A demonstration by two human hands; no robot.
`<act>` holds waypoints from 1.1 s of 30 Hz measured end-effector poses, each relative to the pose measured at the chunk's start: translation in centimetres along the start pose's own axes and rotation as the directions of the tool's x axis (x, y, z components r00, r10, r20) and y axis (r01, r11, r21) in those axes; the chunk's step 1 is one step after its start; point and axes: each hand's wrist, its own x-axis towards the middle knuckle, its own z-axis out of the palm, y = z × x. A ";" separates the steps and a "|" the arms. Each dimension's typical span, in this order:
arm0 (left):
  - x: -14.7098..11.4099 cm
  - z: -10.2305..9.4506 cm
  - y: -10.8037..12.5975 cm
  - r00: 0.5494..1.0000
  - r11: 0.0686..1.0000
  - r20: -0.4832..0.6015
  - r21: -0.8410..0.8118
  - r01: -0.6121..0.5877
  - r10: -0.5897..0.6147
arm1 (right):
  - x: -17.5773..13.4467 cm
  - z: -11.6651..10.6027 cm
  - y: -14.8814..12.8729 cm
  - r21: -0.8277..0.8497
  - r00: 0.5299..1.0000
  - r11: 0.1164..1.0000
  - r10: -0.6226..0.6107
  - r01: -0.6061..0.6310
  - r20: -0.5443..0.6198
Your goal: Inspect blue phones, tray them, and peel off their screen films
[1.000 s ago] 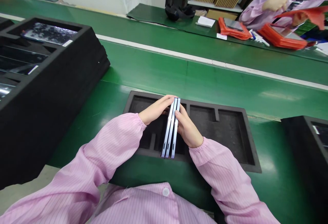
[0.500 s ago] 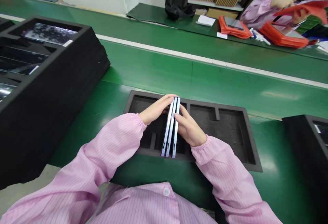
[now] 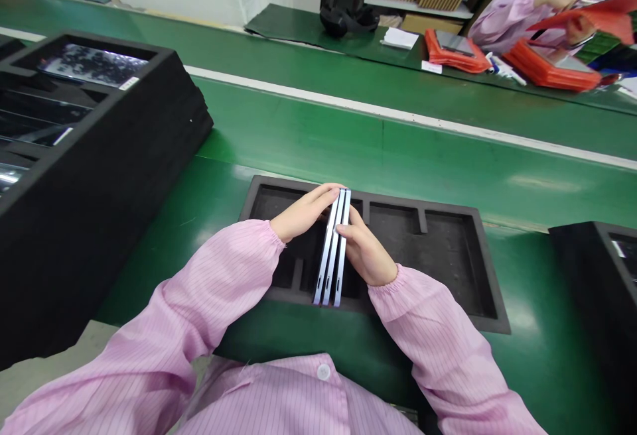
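Note:
Three slim smartphones (image 3: 332, 249) with pale blue edges stand on edge side by side, their charging ports facing me. They are held over a black foam tray (image 3: 460, 322) with recessed compartments. My left hand (image 3: 307, 213) presses against the left side of the phones, fingers at their far end. From the right, my right hand (image 3: 367, 248) grips them, its thumb laid across the upper edges. The phones part slightly toward the near end. Most of my fingertips are hidden behind the phones.
A tall stack of black foam trays (image 3: 124, 150) holding phones rises at left; another black stack (image 3: 587, 276) stands at right. Across the green bench (image 3: 298, 117), a person in a pink sleeve (image 3: 512, 17) handles red-orange pouches (image 3: 552, 70). Papers (image 3: 399, 38) lie nearby.
My right thumb has slid slightly left over the phones' edges, and my right hand has shifted a little left. The phones stay nearly in place. Across the bench, the other person's hands have moved slightly.

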 end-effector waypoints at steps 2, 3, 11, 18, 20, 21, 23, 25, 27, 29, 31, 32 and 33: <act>0.1 0.1 -0.1 0.999 0.999 -0.007 0.019 -0.032 0.033 | -0.2 0.1 -0.2 0.002 1.000 1.000 0.006 -0.006 -0.007; 0.1 0.1 -0.1 0.999 0.998 -0.011 0.029 -0.049 0.049 | -0.3 0.2 -0.3 0.002 1.000 1.000 0.007 -0.007 -0.012; -0.1 0.0 0.1 1.000 1.000 -0.010 0.024 -0.017 0.018 | -0.8 0.7 -0.7 -0.015 1.000 1.000 -0.026 0.026 0.004; -0.6 0.0 0.8 0.989 0.988 -0.004 0.026 -0.150 0.150 | -1.1 0.6 -0.5 -0.095 0.989 0.984 -0.146 0.148 0.026; -0.7 -0.1 0.9 0.985 0.984 -0.011 0.034 -0.174 0.175 | -1.2 0.6 -0.5 -0.080 0.988 0.985 -0.151 0.153 0.033; -0.8 -0.1 1.0 0.983 0.982 -0.017 0.037 -0.183 0.184 | -1.2 0.7 -0.6 -0.066 0.988 0.986 -0.149 0.151 0.036; -0.8 -0.1 1.0 0.980 0.980 -0.029 0.043 -0.197 0.198 | -1.3 0.7 -0.6 -0.035 0.990 0.990 -0.138 0.140 0.039; -0.9 -0.1 1.1 0.976 0.976 -0.037 0.050 -0.212 0.214 | -1.3 0.8 -0.7 -0.016 0.991 0.991 -0.132 0.133 0.038; -0.9 -0.1 1.1 0.971 0.971 -0.039 0.052 -0.232 0.234 | -1.4 0.8 -0.7 -0.012 0.989 0.990 -0.142 0.142 0.038; -1.0 -0.1 1.1 0.965 0.965 -0.038 0.044 -0.257 0.259 | -1.5 0.8 -0.7 -0.019 0.988 0.988 -0.152 0.153 0.040; -1.0 -0.1 1.1 0.959 0.960 -0.036 0.034 -0.280 0.281 | -1.5 0.8 -0.7 -0.029 0.986 0.986 -0.161 0.162 0.042; -0.9 -0.1 1.1 0.956 0.957 -0.037 0.031 -0.289 0.290 | -1.5 0.8 -0.7 -0.033 0.986 0.986 -0.162 0.164 0.042; -0.9 -0.1 1.1 0.953 0.954 -0.035 0.031 -0.298 0.299 | -1.5 0.8 -0.7 -0.034 0.986 0.986 -0.162 0.164 0.042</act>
